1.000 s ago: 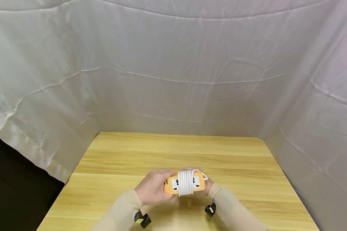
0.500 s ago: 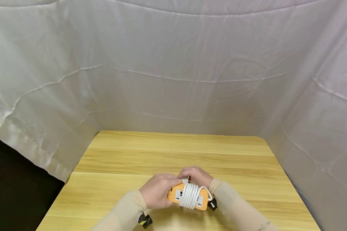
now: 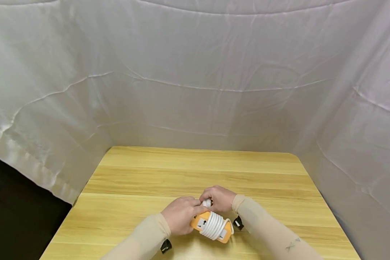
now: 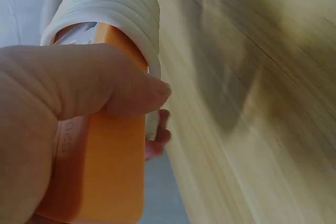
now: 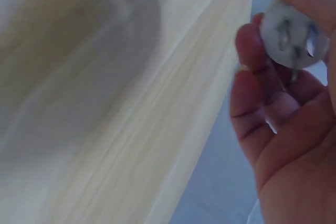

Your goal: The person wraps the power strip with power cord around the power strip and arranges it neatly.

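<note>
An orange power strip [image 3: 226, 235] with white socket faces is held tilted above the table, its white cord [image 3: 213, 226] wound several times round the middle. My left hand [image 3: 182, 215] grips the strip's left end; in the left wrist view the thumb [image 4: 121, 85] lies across its orange side, just below the coils. My right hand [image 3: 220, 198] pinches the cord's white plug [image 3: 207, 203] beyond the strip's far edge. In the right wrist view the plug's round face [image 5: 286, 35] and its metal pins show between thumb and fingers.
The wood-grain table [image 3: 195, 169] spreads beneath and beyond both hands. Pale grey curtains [image 3: 195, 108] hang behind it and on both sides. Dark cloth [image 3: 19, 209] lies at the lower left. Small black wrist cameras [image 3: 166, 246] sit under both wrists.
The strip has tilted, its right end swinging down toward me. My right hand has left the strip's right end and moved to its far side, where it now pinches the plug.
</note>
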`<state>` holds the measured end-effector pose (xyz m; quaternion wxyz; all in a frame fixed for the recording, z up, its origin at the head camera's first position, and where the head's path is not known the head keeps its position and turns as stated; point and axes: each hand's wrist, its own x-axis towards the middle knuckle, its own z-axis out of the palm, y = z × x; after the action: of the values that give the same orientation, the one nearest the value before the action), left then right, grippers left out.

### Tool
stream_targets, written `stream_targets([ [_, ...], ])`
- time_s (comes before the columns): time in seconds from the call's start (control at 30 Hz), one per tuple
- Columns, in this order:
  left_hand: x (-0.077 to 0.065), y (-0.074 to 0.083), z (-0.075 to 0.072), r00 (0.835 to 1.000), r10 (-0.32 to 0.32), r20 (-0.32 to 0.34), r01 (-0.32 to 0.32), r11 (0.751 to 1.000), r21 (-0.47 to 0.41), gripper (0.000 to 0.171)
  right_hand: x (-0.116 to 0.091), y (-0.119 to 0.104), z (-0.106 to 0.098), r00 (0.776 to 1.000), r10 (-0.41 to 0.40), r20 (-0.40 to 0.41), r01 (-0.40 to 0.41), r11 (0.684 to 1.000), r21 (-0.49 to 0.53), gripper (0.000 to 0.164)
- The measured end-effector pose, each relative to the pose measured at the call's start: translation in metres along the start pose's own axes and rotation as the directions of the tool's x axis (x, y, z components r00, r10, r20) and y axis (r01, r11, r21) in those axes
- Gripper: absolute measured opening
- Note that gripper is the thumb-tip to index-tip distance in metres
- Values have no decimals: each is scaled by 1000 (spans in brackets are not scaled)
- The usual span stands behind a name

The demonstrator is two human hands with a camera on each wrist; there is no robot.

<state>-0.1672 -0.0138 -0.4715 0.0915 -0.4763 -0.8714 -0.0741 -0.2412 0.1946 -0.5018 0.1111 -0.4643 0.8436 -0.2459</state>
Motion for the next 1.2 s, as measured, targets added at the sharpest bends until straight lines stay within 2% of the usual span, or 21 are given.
stream_targets([
  [0.27,5,-12,20,999,-49,8,49,998,-29,76,10,9,-9,992,66,112,-72,996,55,29],
  [0.4,8,-19,32,998,-54,15,55,998,-18,74,16,15,-14,977,108,183,-120,991,56,31],
  [0.6,13,-25,42,995,-75,67,76,997,-24,78,25,24,-21,952,143,271,-163,985,50,29],
  [0.87,19,-33,54,985,-121,121,131,988,-76,81,37,32,-24,915,259,308,-266,964,-19,35],
  [1.03,19,-36,61,983,-130,130,139,988,-70,79,39,35,-21,903,283,325,-293,956,-19,35],
  [1.1,19,-37,65,982,-137,127,148,985,-87,77,39,37,-20,900,295,320,-312,950,1,35],
  [1.2,19,-39,71,980,-156,124,171,978,-122,76,40,37,-18,891,336,306,-373,925,73,40],
])
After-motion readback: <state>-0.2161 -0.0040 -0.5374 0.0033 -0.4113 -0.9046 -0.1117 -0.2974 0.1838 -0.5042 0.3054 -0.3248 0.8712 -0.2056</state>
